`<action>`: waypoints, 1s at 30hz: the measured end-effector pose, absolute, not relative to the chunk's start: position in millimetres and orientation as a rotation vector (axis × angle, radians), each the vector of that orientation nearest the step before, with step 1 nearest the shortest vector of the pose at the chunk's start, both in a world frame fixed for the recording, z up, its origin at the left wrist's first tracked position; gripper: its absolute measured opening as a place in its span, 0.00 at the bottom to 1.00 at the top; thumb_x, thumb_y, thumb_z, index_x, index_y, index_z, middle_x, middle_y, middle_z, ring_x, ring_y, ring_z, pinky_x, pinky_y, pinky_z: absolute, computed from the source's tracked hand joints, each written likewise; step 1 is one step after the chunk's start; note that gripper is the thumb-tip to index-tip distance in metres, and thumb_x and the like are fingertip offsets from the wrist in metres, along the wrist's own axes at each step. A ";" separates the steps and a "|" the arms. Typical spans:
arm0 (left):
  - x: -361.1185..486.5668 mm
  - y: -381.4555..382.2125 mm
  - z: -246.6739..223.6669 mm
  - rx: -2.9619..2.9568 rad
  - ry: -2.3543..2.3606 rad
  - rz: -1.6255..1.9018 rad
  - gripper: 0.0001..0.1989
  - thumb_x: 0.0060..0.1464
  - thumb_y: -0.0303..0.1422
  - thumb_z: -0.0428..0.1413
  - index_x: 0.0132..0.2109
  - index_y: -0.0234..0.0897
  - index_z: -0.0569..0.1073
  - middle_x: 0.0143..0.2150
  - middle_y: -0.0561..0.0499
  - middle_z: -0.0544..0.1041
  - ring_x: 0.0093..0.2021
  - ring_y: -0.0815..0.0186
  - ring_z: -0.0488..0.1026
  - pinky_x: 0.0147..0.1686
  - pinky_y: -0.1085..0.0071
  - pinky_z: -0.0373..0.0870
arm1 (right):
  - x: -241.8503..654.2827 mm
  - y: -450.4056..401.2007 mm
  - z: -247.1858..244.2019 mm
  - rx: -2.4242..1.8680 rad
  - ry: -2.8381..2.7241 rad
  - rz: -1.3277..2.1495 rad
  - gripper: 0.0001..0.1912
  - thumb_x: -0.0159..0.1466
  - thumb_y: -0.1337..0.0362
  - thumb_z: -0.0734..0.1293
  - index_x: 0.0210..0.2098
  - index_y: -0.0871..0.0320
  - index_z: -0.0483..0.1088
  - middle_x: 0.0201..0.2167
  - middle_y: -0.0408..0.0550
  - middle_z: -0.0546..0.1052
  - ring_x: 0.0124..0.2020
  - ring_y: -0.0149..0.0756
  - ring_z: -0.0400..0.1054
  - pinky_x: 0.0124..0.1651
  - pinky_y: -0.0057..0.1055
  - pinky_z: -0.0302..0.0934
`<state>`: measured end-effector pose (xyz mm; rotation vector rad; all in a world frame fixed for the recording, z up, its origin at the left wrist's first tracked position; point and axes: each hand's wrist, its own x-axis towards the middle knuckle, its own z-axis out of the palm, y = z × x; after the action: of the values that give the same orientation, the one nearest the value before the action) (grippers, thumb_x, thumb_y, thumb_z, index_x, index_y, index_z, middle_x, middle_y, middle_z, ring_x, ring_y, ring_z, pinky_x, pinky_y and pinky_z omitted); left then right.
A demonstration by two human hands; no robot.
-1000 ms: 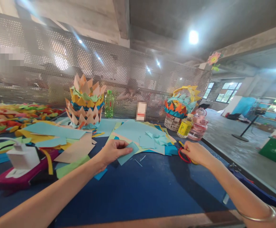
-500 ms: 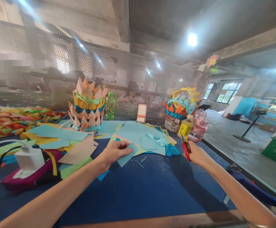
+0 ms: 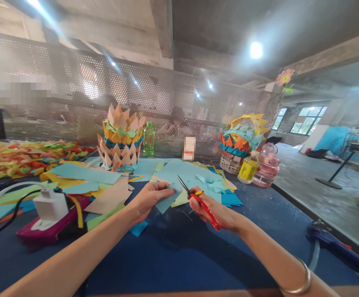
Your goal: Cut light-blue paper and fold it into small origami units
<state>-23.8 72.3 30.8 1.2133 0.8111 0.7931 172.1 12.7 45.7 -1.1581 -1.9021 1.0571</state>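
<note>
My left hand (image 3: 151,197) pinches a small piece of light blue paper (image 3: 164,202) between thumb and fingers, above the blue table. Red-handled scissors (image 3: 206,211) are in my right hand (image 3: 212,208), their dark blades pointing up and left toward the paper. The blade tips are close to my left fingertips, and I cannot tell whether the blades are parted. Just beyond both hands lies a stack of light blue sheets (image 3: 179,171), with small folded light blue pieces (image 3: 214,185) on top. Thin paper slivers lie on the table near the hands.
Folded-paper baskets stand at the left (image 3: 120,142) and right (image 3: 233,146). A green bottle (image 3: 149,140), a yellow-labelled bottle (image 3: 247,168) and a pink jug (image 3: 266,168) stand behind. A purple power strip (image 3: 40,231) lies left, a blue glue gun (image 3: 336,247) right.
My right hand has moved left with the scissors, which now point toward the paper. The left hand still holds the light blue piece. The whole view has shifted slightly.
</note>
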 end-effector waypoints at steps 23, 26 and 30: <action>-18.6 69.9 31.4 1.167 0.843 0.876 0.08 0.41 0.36 0.62 0.27 0.34 0.75 0.20 0.53 0.75 0.20 0.74 0.68 0.21 0.79 0.65 | 174.1 6.4 30.9 -1.229 -1.834 1.155 0.19 0.59 0.48 0.61 0.36 0.60 0.62 0.25 0.39 0.56 0.21 0.22 0.47 0.23 0.22 0.47; -18.6 69.3 31.3 1.171 0.842 0.879 0.08 0.41 0.36 0.62 0.28 0.35 0.75 0.21 0.53 0.75 0.20 0.74 0.69 0.22 0.79 0.65 | 174.2 6.5 29.8 -1.248 -1.837 1.147 0.20 0.58 0.48 0.61 0.36 0.60 0.62 0.24 0.38 0.55 0.21 0.22 0.46 0.22 0.22 0.47; -17.7 68.8 31.7 1.164 0.844 0.879 0.08 0.41 0.35 0.62 0.28 0.35 0.76 0.21 0.53 0.75 0.21 0.74 0.69 0.22 0.79 0.65 | 174.3 7.2 29.6 -1.266 -1.835 1.145 0.18 0.58 0.49 0.62 0.35 0.60 0.62 0.21 0.37 0.54 0.20 0.22 0.45 0.21 0.22 0.45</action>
<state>-17.7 68.8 31.7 1.1638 0.8439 0.8789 174.3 7.2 29.6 -1.2656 -1.8354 1.1448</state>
